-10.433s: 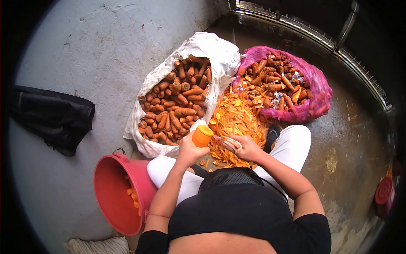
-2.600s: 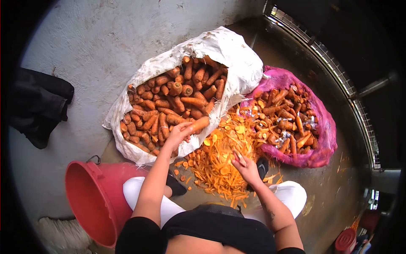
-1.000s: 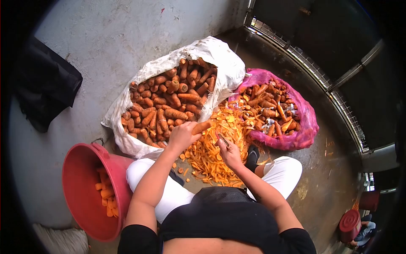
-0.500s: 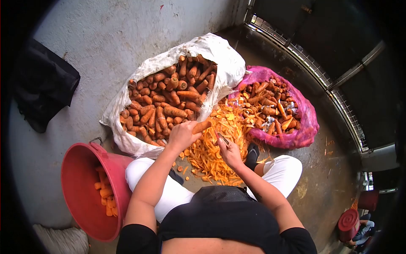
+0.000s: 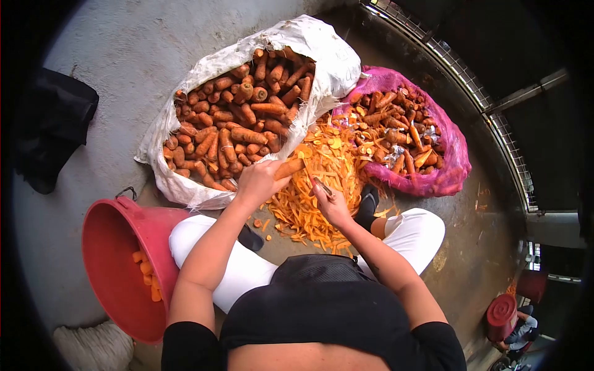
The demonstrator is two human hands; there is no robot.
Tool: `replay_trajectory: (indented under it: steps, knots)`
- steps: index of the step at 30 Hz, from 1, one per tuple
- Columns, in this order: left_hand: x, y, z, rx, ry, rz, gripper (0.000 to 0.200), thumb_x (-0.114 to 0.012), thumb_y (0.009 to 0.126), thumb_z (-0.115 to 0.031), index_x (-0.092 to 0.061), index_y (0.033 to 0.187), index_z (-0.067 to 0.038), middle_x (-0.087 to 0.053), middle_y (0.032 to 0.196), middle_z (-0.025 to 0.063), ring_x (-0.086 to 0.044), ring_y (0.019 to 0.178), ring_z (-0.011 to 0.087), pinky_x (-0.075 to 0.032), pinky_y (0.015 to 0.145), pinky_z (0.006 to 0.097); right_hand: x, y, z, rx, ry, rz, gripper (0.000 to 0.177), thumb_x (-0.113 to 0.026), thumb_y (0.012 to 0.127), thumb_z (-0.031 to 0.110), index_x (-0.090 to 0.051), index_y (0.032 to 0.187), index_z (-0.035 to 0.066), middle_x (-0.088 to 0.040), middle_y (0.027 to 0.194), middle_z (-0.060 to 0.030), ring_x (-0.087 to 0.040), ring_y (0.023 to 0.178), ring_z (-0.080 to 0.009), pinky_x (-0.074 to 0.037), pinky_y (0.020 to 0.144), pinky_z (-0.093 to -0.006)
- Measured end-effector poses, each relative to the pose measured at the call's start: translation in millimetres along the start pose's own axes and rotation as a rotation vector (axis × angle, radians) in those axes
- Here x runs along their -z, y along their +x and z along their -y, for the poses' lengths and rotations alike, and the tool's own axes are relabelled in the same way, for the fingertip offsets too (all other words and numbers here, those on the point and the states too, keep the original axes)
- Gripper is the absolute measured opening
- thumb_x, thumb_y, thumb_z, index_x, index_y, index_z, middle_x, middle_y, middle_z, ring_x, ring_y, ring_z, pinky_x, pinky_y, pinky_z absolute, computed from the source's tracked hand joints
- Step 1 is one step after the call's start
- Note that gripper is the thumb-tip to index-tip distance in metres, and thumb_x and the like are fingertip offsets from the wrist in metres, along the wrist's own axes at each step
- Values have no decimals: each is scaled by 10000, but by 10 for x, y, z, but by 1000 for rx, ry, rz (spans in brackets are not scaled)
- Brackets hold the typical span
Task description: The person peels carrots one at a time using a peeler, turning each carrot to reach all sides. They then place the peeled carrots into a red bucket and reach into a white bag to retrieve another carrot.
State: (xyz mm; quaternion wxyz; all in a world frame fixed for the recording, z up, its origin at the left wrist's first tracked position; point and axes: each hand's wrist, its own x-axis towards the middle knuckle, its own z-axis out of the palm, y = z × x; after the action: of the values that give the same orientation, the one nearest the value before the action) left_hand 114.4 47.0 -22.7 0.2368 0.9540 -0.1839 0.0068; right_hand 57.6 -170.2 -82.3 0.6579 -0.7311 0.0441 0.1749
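Grips a carrot (image 5: pixel 289 168) in the left hand (image 5: pixel 257 182), fingers wrapped shut round its near end, above the near edge of the peel heap (image 5: pixel 309 213). Points the carrot's long axis out of the fist to the right and a little away from the body, with the free end bare and jutting toward the right hand (image 5: pixel 333 205).

Closes the right hand on a slim peeling tool (image 5: pixel 322 186), peeler or knife, too small to tell. Angles its blade end up and to the left, toward the carrot's free end. Sets blade tip and carrot tip very near each other; whether touching, cannot tell. Keeps the right hand just beside the carrot, to its right and slightly nearer the body, so the nearer of the two to the exposed length; the left hand covers the rest of it.

Sits on the concrete floor (image 5: pixel 105 68) with white-trousered legs drawn up on either side of the heap. Beyond the left hand, close by, an open white sack (image 5: pixel 337 52) full of unpeeled carrots. To its right, touching it, a pink mesh sack (image 5: pixel 448 176) holding more carrots. Beside the left leg, a red bucket (image 5: pixel 99 213) tipped toward the body, with a few peeled pieces (image 5: pixel 145 272) inside. Well apart on the far left, a black cloth (image 5: pixel 52 127) on the floor.
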Motion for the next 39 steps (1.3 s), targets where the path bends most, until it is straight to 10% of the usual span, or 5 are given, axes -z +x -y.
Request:
replay_trajectory:
  steps: [9, 23, 31, 39]
  knots:
    - [200, 231, -7, 293, -613, -142, 333, -731, 820, -323, -680, 924, -11, -651, 740, 78, -647, 618, 164, -497, 557, 290, 202, 165, -1356, -124, -592, -5, 455, -494, 924, 458, -626, 1119, 68, -641, 915, -274, -602, 870, -446, -479, 732, -488]
    - [-106, 176, 326, 936, -1524, 202, 458, -482, 975, -395, -536, 1111, 39, -575, 714, 95, -610, 597, 172, -539, 539, 320, 419, 1011, -1460, -339, -790, -61, 268, -517, 883, 208, -488, 1098, 49, -615, 883, -243, -601, 886, -427, -453, 759, -532]
    - [-142, 222, 263, 897, -1475, 265, 370, -451, 988, -362, -522, 1095, -15, -628, 800, 109, -615, 627, 161, -528, 543, 294, 634, 905, -852, -138, -721, -132, 541, -603, 879, 465, -541, 1264, 90, -661, 936, -235, -635, 864, -404, -509, 731, -444]
    - [-267, 107, 26, 882, -1651, 282, 351, -446, 993, -307, -499, 1195, -25, -621, 968, 80, -620, 744, 155, -540, 588, 287, 883, 512, 511, 40, -297, 306, 488, -605, 920, 387, -547, 1230, 16, -623, 963, -82, -577, 883, -135, -457, 773, -286]
